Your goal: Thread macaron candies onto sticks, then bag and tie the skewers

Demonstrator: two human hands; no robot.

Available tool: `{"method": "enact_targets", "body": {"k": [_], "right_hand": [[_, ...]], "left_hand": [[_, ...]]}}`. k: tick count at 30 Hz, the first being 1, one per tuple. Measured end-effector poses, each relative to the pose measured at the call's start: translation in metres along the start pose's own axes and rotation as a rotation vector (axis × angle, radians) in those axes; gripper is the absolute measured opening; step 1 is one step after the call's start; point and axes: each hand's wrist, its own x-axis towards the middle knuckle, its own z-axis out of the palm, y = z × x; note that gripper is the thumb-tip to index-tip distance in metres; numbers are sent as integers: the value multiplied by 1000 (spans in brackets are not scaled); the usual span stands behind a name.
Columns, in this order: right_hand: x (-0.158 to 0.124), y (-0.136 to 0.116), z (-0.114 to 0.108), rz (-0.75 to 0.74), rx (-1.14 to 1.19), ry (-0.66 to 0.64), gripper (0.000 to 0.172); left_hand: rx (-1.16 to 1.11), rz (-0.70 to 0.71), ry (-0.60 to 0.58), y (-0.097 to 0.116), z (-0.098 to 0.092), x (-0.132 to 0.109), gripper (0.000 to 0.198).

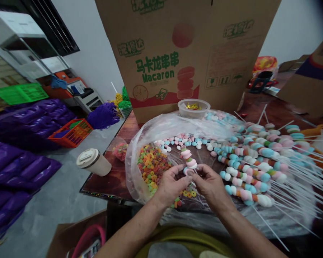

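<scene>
Both hands meet over the front of a clear plastic sheet point(150, 129) spread on a dark wooden table. My left hand point(170, 186) pinches a small candy piece at the bottom of a skewer. My right hand point(208, 184) grips the same candy skewer point(187, 160), which stands upright with pink, white and green pieces threaded on it. Loose coloured candy rings point(150, 163) lie in a heap just left of my hands. Pastel marshmallow pieces point(188, 141) are scattered behind them.
Several finished candy skewers point(261, 157) lie piled to the right, sticks pointing right. A clear bowl point(193, 107) stands before a big Macaron carton point(177, 53). A lidded paper cup point(93, 162) sits at the table's left corner. Purple bags point(21, 143) and an orange basket point(71, 132) cover the floor.
</scene>
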Motion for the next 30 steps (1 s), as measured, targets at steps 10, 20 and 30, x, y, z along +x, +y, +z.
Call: {"method": "enact_targets", "body": {"k": [10,20,30], "right_hand": [[-18,-14,-28,-50,-385,-109,29],[-45,-1,-41,-414,-1132,-75,26],[-47,-2,-29,-469,-1272,-12,22]], "left_hand": [[29,31,260,5,-8,12,30],[347,156,366,-6,-18,22,23],[500,243,314,-10,-20,14,22]]}}
